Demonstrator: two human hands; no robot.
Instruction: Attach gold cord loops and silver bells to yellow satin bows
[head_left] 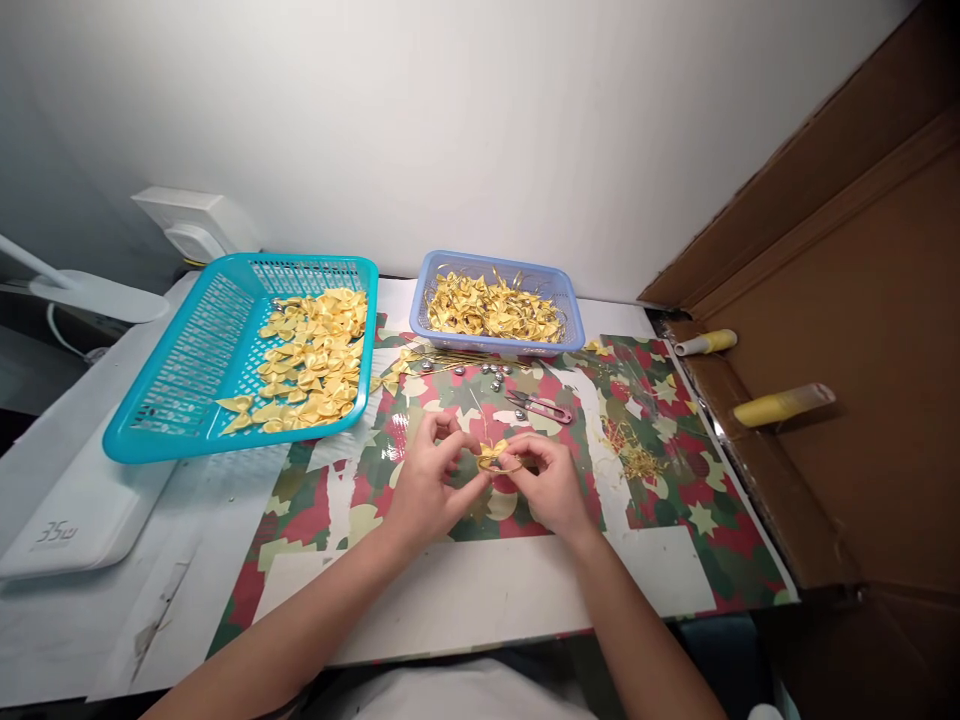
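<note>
Over the camouflage-patterned sheet (510,515), a small yellow ribbon bow (493,452) with a gold cord loop is held between both hands. My left hand (431,475) is closed, its thumb and fingertips pinching the bow and loop from the left. From the right, my right hand (553,482) pinches the same bow with thumb and forefinger. A thin strand rises from the bow. Beyond the hands lie pink-handled thread snips (544,407) and several small silver bells (496,384). Gold cord lengths (469,357) lie behind the bells.
A turquoise basket (161,440) of loose yellow bows stands at left, above a white power bank (82,535). The blue basket (491,346) at the back holds bows with gold cords. Thread scraps (630,452) lie at right, beside a cardboard wall (847,300) with yellow tubes (780,405).
</note>
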